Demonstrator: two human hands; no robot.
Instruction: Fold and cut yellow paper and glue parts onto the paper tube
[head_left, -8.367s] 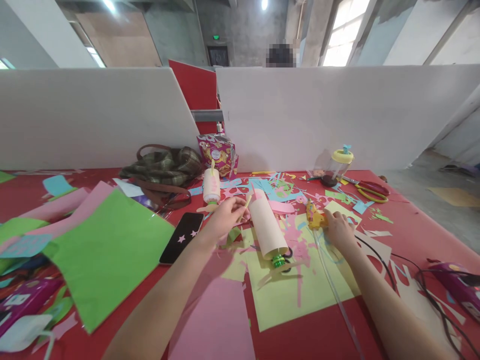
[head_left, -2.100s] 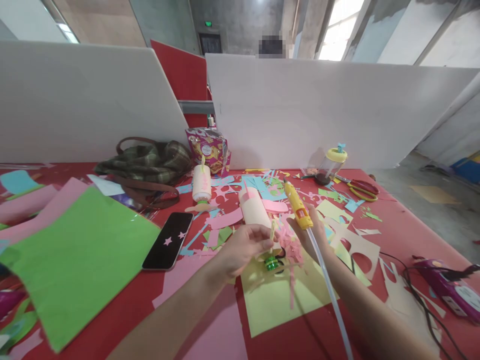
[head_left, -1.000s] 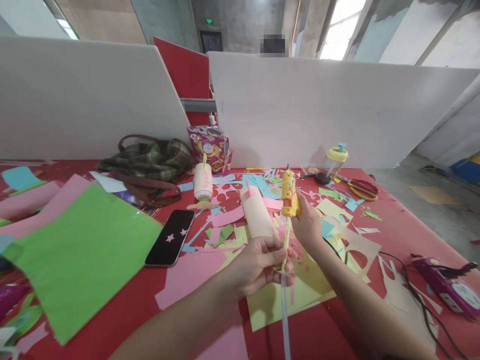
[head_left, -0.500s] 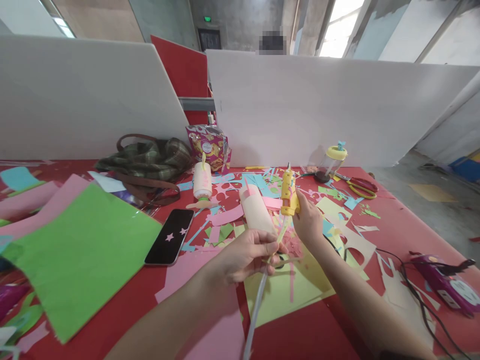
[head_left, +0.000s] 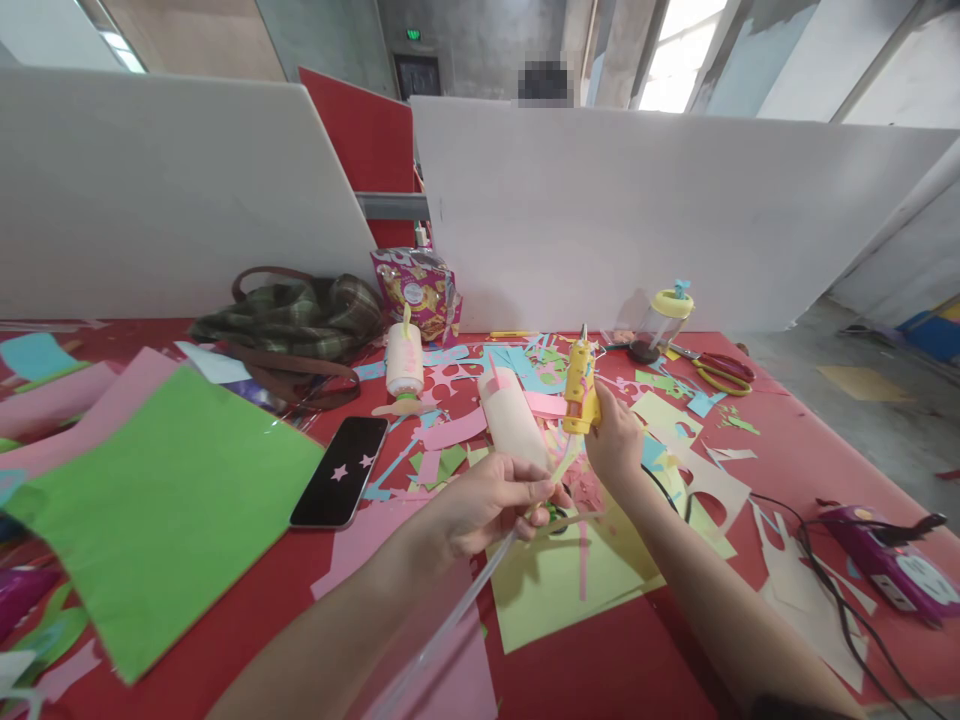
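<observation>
My right hand (head_left: 616, 440) is closed round the handle of a yellow glue gun (head_left: 580, 385), whose nozzle points up and away from me. From the gun's back end a long translucent glue stick (head_left: 465, 610) runs down toward me. The fingers of my left hand (head_left: 502, 505) pinch this stick just behind the gun. Beyond the left hand lies a cream paper-covered cylinder (head_left: 514, 425) with a pink band at its far end. Something green and dark, partly hidden, shows beside my left fingertips. Yellow paper (head_left: 570, 600) lies under both hands.
Left of the hands are a phone (head_left: 340, 473) with pink stars, green paper (head_left: 165, 520) and another decorated bottle (head_left: 406, 360). A plaid bag (head_left: 300, 320) stands behind. Scissors (head_left: 720, 372), a clear jar (head_left: 661, 325) and a purple power strip (head_left: 892, 560) with cables are at right.
The glue stick's near end has swung to the left. My right hand and the glue gun have shifted very slightly; my left hand still pinches the stick.
</observation>
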